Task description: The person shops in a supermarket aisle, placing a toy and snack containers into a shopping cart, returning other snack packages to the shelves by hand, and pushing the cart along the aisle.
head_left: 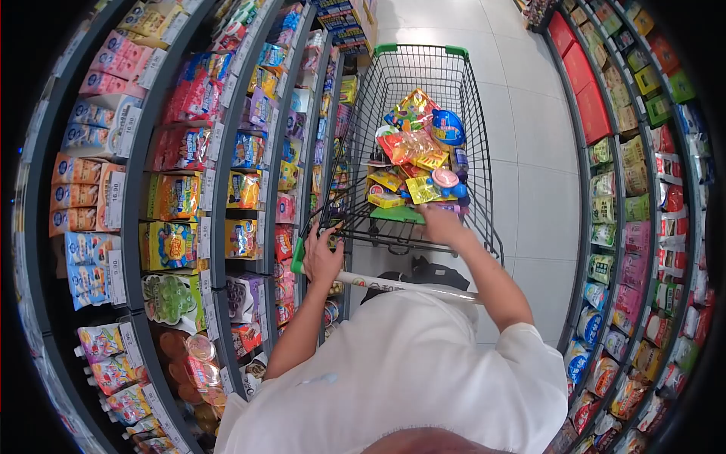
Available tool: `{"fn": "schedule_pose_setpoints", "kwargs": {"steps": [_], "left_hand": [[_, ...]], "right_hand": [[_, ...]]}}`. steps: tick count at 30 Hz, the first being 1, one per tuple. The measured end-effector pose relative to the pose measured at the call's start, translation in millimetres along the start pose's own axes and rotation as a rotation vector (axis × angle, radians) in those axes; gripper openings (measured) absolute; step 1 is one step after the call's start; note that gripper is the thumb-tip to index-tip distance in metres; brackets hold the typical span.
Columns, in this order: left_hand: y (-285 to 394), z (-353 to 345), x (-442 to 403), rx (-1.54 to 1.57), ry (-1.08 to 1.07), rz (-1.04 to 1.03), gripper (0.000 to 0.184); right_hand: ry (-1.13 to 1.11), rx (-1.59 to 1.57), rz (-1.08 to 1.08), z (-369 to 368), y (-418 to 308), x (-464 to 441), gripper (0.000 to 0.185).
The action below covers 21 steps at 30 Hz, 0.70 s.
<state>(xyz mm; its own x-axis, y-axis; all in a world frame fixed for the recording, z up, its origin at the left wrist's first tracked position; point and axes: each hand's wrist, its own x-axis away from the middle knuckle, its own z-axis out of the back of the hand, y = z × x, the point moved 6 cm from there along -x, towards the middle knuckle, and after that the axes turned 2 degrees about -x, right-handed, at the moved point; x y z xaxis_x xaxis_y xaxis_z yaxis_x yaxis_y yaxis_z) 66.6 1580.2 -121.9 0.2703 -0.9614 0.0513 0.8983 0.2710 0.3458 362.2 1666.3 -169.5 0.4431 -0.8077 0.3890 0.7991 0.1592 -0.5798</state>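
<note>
My left hand (324, 253) is at the left rear corner of the shopping cart (484, 163), beside its green corner piece (298, 256). Its fingers are bent but apart, with nothing visible in them. Reaching over the cart's rear, my right hand (445, 225) has its fingers curled at the lower edge of a yellow packet (423, 189); its fingertips are partly hidden. Around that packet lie a round pink container (445, 177), a blue helmet-shaped item (448, 127), a red-and-clear bag (408, 147) and several other colourful packages.
The cart's pale handlebar (401, 286) crosses before my body. Shelves of packaged sweets (172, 246) stand close on the left. More shelves of snack packets (631, 242) run along the right, past a strip of tiled floor (541, 189). Stacked boxes (346, 23) stand ahead left.
</note>
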Motion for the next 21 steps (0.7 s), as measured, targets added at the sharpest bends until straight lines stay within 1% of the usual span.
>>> {"fn": "schedule_pose_setpoints", "kwargs": {"steps": [1,2,4,5,7,10,12,14,18,21], "left_hand": [[-2,0,0,0.008,0.008,0.007,0.034],[-6,-2,-2,0.005,-0.008,0.046,0.037],[-4,1,-3,0.014,-0.041,0.094,0.036],[-2,2,-4,0.019,-0.054,0.116,0.035],[-2,3,-5,-0.001,-0.065,0.127,0.034],[-1,2,-4,-0.012,-0.052,0.121,0.034],[3,5,-3,-0.02,-0.02,0.083,0.035],[5,5,-3,-0.012,-0.031,0.1,0.035],[6,4,-1,0.007,-0.028,0.091,0.036],[9,4,-1,-0.021,-0.012,0.074,0.036]], "right_hand": [[-0.013,-0.009,-0.014,4,9,-10,0.049],[-0.027,-0.018,-0.027,9,20,-22,0.05],[-0.067,-0.231,-0.076,-2,57,-61,0.052],[-0.014,-0.275,-0.036,-10,76,-80,0.048],[-0.129,-0.87,-0.209,-45,112,-117,0.044],[-0.09,-1.256,-0.481,-52,121,-137,0.037],[-0.036,-1.333,-0.491,-63,124,-158,0.036],[0.019,-1.394,-0.534,-81,135,-175,0.034],[0.088,-1.375,-0.616,-112,143,-199,0.035],[0.189,-1.492,-0.683,-131,157,-214,0.028]]}}
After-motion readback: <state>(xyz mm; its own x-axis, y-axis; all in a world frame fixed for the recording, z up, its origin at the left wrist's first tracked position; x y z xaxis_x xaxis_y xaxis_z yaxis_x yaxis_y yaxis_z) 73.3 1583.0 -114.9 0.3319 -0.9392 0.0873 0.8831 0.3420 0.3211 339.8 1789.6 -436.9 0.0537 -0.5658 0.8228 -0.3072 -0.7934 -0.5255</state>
